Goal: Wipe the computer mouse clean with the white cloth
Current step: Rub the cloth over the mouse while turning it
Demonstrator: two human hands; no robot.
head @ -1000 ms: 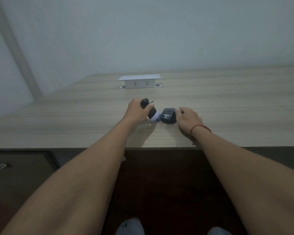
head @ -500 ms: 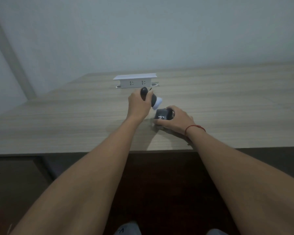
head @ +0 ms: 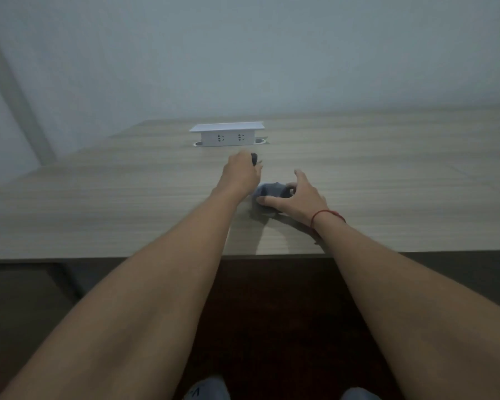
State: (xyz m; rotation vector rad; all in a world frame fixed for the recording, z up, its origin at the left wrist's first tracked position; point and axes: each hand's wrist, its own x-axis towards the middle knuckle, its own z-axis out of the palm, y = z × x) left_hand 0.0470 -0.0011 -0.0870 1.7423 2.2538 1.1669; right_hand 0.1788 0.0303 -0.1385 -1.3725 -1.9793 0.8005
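The white cloth (head: 269, 189), bluish grey in the dim light, lies bunched on the wooden desk (head: 127, 209). It covers most of the dark computer mouse (head: 287, 192), of which only a sliver shows at the cloth's right edge. My right hand (head: 296, 197) grips this bundle, thumb at its near side and fingers at its far side, with the index finger lifted. My left hand (head: 240, 174) is just left of and behind the cloth, closed around a small dark object (head: 254, 159) that sticks out above the knuckles; what this object is cannot be told.
A white raised socket box (head: 227, 134) stands on the desk behind my hands. The desk's front edge (head: 98, 256) runs under my forearms. A dark cabinet (head: 20, 307) is below at the left. A pale wall stands behind the desk.
The white cloth left my left hand and now lies over the mouse under my right hand. My left hand moved away from me with the dark object. My right hand's fingers spread.
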